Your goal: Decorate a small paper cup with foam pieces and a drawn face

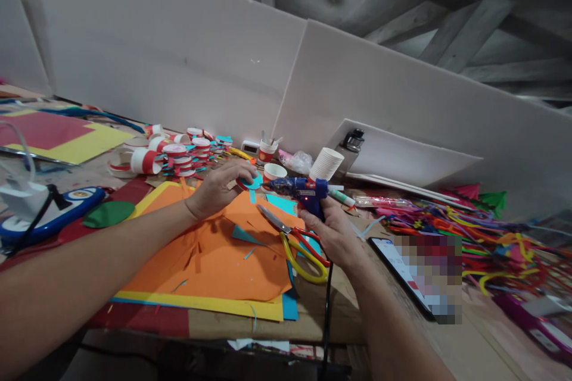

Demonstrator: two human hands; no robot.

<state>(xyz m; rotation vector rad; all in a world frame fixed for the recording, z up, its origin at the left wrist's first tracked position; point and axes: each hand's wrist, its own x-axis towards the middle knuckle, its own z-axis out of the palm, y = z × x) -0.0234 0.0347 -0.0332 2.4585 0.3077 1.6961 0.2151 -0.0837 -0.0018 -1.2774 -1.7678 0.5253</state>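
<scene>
In my right hand (328,227) is a blue hot glue gun (297,188), its nozzle pointing left and a small red light lit on its side. My left hand (218,189) pinches a small teal paper disc piece (251,182) with a red edge and a teal strip hanging below. The nozzle tip is close to the disc; whether they touch I cannot tell. Under both hands lie orange paper sheets (214,256) over yellow and blue ones. Scissors (295,238) with red and yellow handles rest there, blades spread, beside the glue gun.
Red and white cup pieces (179,158) are grouped at the back left. A stack of paper cups (326,164) and a bottle (351,152) stand behind. A phone (393,274) and colourful pipe cleaners (447,226) lie right. A power strip (53,211) sits left; the gun's cord (328,303) hangs over the edge.
</scene>
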